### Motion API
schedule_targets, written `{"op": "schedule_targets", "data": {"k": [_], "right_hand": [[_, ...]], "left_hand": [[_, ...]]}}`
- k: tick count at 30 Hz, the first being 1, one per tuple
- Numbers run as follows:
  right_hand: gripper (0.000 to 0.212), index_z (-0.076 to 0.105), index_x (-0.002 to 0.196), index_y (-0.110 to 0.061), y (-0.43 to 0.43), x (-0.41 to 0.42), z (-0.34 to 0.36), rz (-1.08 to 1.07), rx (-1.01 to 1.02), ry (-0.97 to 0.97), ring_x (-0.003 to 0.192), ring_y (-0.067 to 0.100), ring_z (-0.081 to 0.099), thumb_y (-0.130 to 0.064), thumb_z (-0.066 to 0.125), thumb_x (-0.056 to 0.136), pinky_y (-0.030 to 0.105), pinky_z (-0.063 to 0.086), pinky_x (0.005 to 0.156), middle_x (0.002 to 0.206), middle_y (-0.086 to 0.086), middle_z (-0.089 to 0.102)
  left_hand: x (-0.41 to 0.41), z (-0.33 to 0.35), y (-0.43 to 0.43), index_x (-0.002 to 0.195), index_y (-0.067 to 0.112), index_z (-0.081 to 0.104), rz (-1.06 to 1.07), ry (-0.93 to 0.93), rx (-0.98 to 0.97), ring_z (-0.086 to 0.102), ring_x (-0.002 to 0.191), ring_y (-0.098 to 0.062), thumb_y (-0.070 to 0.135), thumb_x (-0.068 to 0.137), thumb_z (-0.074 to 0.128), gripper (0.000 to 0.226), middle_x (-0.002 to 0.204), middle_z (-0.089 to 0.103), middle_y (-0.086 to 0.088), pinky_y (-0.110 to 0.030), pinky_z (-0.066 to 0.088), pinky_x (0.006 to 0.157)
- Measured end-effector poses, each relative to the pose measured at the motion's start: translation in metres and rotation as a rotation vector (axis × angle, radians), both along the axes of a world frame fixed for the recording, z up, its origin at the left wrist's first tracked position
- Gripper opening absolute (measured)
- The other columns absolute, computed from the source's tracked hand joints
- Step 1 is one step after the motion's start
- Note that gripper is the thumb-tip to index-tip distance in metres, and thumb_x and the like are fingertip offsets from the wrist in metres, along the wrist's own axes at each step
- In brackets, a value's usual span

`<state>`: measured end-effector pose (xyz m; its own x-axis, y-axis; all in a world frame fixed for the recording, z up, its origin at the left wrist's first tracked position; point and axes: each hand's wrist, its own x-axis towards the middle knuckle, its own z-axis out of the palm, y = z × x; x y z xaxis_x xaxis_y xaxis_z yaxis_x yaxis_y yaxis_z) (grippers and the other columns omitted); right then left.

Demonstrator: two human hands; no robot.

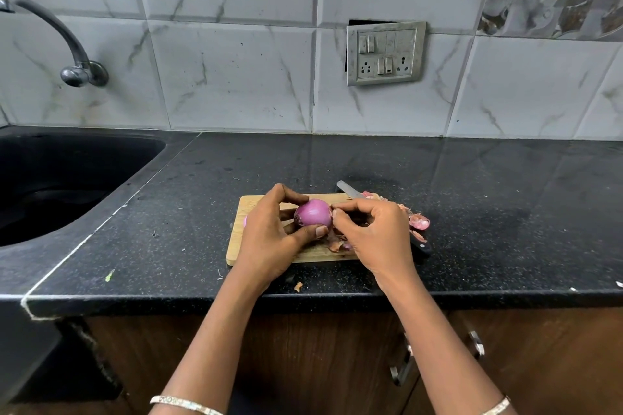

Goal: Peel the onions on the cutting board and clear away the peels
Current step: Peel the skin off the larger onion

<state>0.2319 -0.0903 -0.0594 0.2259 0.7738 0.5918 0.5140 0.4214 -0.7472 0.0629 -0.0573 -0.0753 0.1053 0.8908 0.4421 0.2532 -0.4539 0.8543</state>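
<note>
Your left hand cups the onion over the cutting board, fingers wrapped round it, right hand fingers pinching skin at its right side; slick bulb may slip, flinging peels onto the worktop near the knife.

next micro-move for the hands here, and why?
Probably the right hand pulls its pinched bit of skin away from the onion and drops it on the peels below. The left hand grips the onion above the cutting board; most of the bulb looks bare, but dry skin clings at its right end.
</note>
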Motion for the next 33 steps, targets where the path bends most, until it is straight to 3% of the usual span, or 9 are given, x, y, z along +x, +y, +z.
{"op": "schedule_targets", "data": {"k": [5, 10, 13, 19, 27, 30, 33], "right_hand": [[0.011, 0.081, 0.085, -0.019, -0.003, 0.000, 0.001, 0.039, 0.011, 0.029, 0.074, 0.000, 0.071, -0.010, 0.081, 0.080, 0.014, 0.055, 0.068, 0.076, -0.019, 0.073], [0.008, 0.080, 0.076, -0.016, -0.004, -0.001, 0.002, -0.012, 0.061, -0.036, 0.072, 0.002, 0.068, -0.008, 0.081, 0.078, 0.009, 0.049, 0.066, 0.071, -0.014, 0.072], [0.007, 0.078, 0.074, -0.014, -0.004, -0.004, 0.002, -0.065, 0.098, -0.122, 0.073, 0.004, 0.067, -0.008, 0.080, 0.077, 0.005, 0.045, 0.067, 0.070, -0.011, 0.072], [0.005, 0.069, 0.073, -0.015, -0.002, -0.006, 0.000, -0.156, 0.130, -0.276, 0.065, 0.010, 0.062, -0.018, 0.073, 0.074, 0.033, 0.051, 0.065, 0.070, -0.009, 0.067], [0.004, 0.075, 0.080, -0.017, 0.005, 0.003, -0.005, -0.109, -0.010, -0.005, 0.069, 0.011, 0.070, -0.014, 0.073, 0.080, 0.043, 0.060, 0.067, 0.074, -0.008, 0.072], [0.009, 0.079, 0.088, -0.017, 0.002, 0.001, -0.002, -0.010, -0.034, 0.045, 0.072, 0.009, 0.072, -0.011, 0.076, 0.082, 0.036, 0.062, 0.067, 0.079, -0.009, 0.075], [0.011, 0.081, 0.093, -0.017, 0.001, 0.001, 0.000, 0.066, -0.035, 0.036, 0.078, 0.002, 0.071, -0.012, 0.080, 0.083, 0.012, 0.053, 0.071, 0.084, -0.012, 0.076]], "left_hand": [[-0.001, -0.002, 0.002, 0.100, 0.032, 0.059, 0.004, -0.004, 0.001, 0.071, 0.101, -0.018, 0.041, 0.061, 0.090, 0.051, 0.109, 0.072, 0.006, -0.046, 0.059, 0.087], [-0.001, -0.002, 0.002, 0.100, 0.032, 0.059, 0.002, 0.001, 0.013, 0.071, 0.101, -0.016, 0.044, 0.060, 0.090, 0.052, 0.110, 0.071, 0.007, -0.045, 0.060, 0.087], [-0.002, -0.003, 0.003, 0.100, 0.031, 0.060, -0.014, -0.008, 0.003, 0.071, 0.102, -0.019, 0.035, 0.062, 0.094, 0.052, 0.109, 0.072, 0.003, -0.046, 0.060, 0.087], [-0.002, -0.003, 0.002, 0.101, 0.027, 0.060, -0.013, -0.015, 0.003, 0.071, 0.102, -0.018, 0.025, 0.064, 0.095, 0.051, 0.109, 0.072, 0.001, -0.045, 0.060, 0.087], [0.000, -0.001, 0.001, 0.100, 0.028, 0.059, 0.007, -0.010, -0.011, 0.069, 0.103, -0.015, 0.025, 0.066, 0.095, 0.049, 0.111, 0.070, 0.008, -0.046, 0.059, 0.089], [0.000, -0.001, 0.000, 0.100, 0.029, 0.060, -0.002, -0.026, -0.021, 0.070, 0.102, -0.017, 0.030, 0.064, 0.093, 0.050, 0.111, 0.071, 0.006, -0.047, 0.060, 0.088], [0.000, -0.001, 0.000, 0.100, 0.030, 0.060, 0.004, -0.013, -0.007, 0.071, 0.101, -0.016, 0.036, 0.063, 0.091, 0.049, 0.110, 0.071, 0.006, -0.047, 0.060, 0.087]]}}
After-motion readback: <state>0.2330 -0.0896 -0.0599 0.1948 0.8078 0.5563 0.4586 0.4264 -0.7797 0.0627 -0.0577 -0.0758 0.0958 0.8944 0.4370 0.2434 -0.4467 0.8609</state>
